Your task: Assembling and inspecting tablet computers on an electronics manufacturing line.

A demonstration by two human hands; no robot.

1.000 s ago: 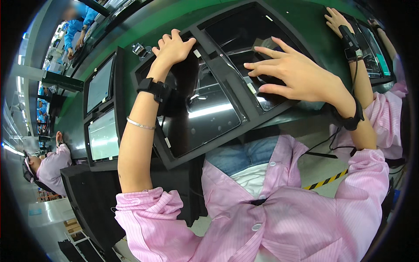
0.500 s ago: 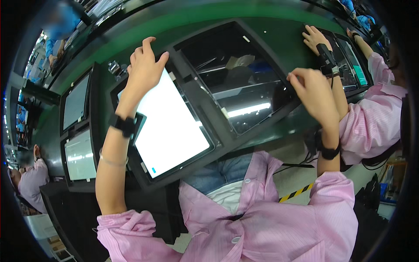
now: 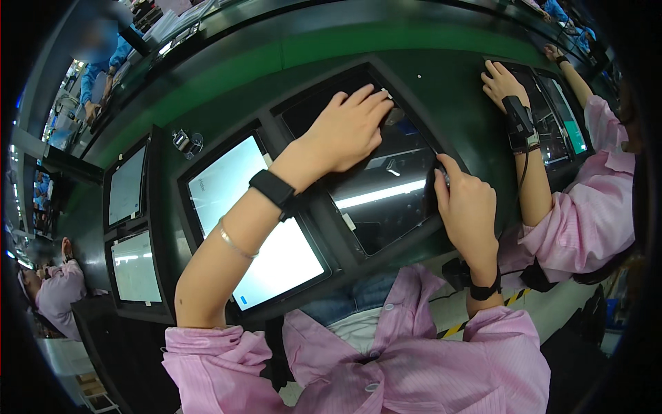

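Note:
In front of me a black foam tray holds two tablets side by side. The left tablet is lit bright white, partly covered by my left forearm. The right tablet has a dark, glossy screen with reflections. My left hand lies over its upper part, fingers stretched out and holding nothing. At its right edge is my right hand, thumb and forefinger bent toward each other, the other fingers curled. Something small and greyish shows between them; I cannot make out what it is.
Another black tray with two tablets stands to the left. A small metal-and-clear object sits behind my tray on the green bench. At right, a neighbour's hand rests by another tray of devices.
My left hand has moved right, from above the lit tablet onto the dark one. My right hand has come down and left to the dark tablet's right edge. The tray appears lower in view.

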